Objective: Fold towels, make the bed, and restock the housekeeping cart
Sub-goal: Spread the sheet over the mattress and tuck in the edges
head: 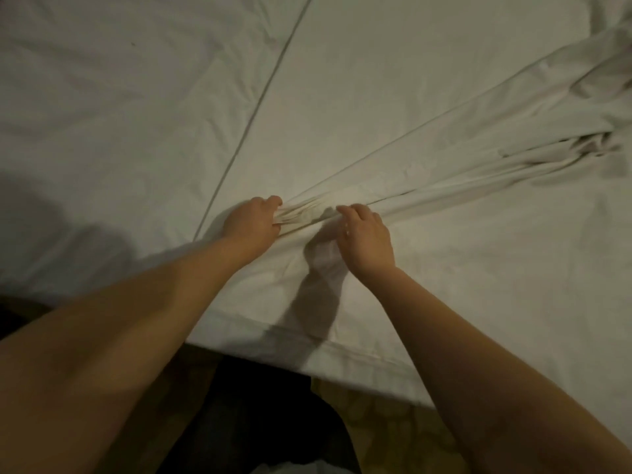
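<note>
We count two hands, one loose sheet and one bed. The left hand [251, 222] has its fingers curled tight round the gathered end of the loose sheet [461, 159], just below frame centre. The right hand [364, 234], just beside it at 3 o'clock, curls its fingers onto the same bunch. From the hands the sheet runs as one taut rope of folds toward 2 o'clock, ending in a rumpled heap at the right edge. The bed [119, 114] carries one dark seam [256, 107] running from 12 o'clock down to the left hand. Its near edge [307, 350] crosses at 6 o'clock, with patterned floor [376, 422] below. Smooth bed surface lies open at 10 and 4 o'clock.
</note>
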A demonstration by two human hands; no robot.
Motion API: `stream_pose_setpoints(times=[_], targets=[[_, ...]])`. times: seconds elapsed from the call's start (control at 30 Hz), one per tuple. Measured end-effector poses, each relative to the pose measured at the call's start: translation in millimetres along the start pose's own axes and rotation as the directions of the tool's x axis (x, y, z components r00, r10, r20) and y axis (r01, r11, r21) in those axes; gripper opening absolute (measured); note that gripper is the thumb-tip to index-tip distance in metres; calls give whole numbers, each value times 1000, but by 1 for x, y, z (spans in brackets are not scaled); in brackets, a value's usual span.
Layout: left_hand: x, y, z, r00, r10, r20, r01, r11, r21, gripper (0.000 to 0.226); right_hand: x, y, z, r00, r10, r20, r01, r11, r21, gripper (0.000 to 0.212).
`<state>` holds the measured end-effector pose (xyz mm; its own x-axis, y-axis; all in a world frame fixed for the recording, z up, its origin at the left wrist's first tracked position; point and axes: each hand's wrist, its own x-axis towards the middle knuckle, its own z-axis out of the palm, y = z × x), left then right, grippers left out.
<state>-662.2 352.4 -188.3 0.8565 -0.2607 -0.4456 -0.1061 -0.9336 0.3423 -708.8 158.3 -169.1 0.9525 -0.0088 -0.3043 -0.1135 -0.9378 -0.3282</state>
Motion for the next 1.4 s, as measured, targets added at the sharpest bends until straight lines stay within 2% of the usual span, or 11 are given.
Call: stream_pose_setpoints(times=[0.2, 0.4, 0.5, 0.63, 0.77, 0.9, 0.97, 1.07, 1.2, 1.33, 1.4], targets=[[23, 26, 11, 961, 271, -45, -272, 962, 0, 37, 61, 24, -20, 999, -37, 33, 42, 988, -152, 49], [36, 53, 22, 925, 375, -61, -370, 925, 83, 49, 88, 60, -36, 948, -87, 306, 207, 899, -387, 38], [40, 64, 28, 921, 388, -27, -384, 918, 99, 52, 94, 78, -38, 946, -200, 255, 290, 875, -389, 22], [40, 77, 35, 910, 404, -93, -389, 910, 147, 33, 96, 100, -38, 897, -441, 9, 428, 865, -260, 9], [39, 92, 30, 954, 268, -135, -255, 961, 107, 45, 92, 114, -43, 824, -563, -60, 537, 811, -233, 14], [48, 89, 21, 976, 95, -196, -87, 995, 51, 30, 108, 130, -53, 887, -448, 112, 462, 851, -249, 21], [55, 83, 17, 976, 72, -208, -67, 997, 32, 29, 120, 138, -65, 897, -430, 103, 442, 858, -261, 29], [64, 75, 9, 962, 27, -271, -31, 999, -12, 38, 143, 136, -85, 880, -473, 38, 465, 844, -268, 20], [83, 57, -17, 906, -184, -382, 135, 979, -152, 26, 198, 85, -95, 856, -512, -77, 475, 836, -274, 20], [103, 19, -32, 909, -312, -276, 252, 939, -234, 26, 264, 17, -83, 840, -540, -41, 505, 809, -300, 24], [109, -5, -33, 893, -336, -301, 251, 924, -288, 29, 289, -7, -74, 842, -540, -4, 513, 803, -304, 24]])
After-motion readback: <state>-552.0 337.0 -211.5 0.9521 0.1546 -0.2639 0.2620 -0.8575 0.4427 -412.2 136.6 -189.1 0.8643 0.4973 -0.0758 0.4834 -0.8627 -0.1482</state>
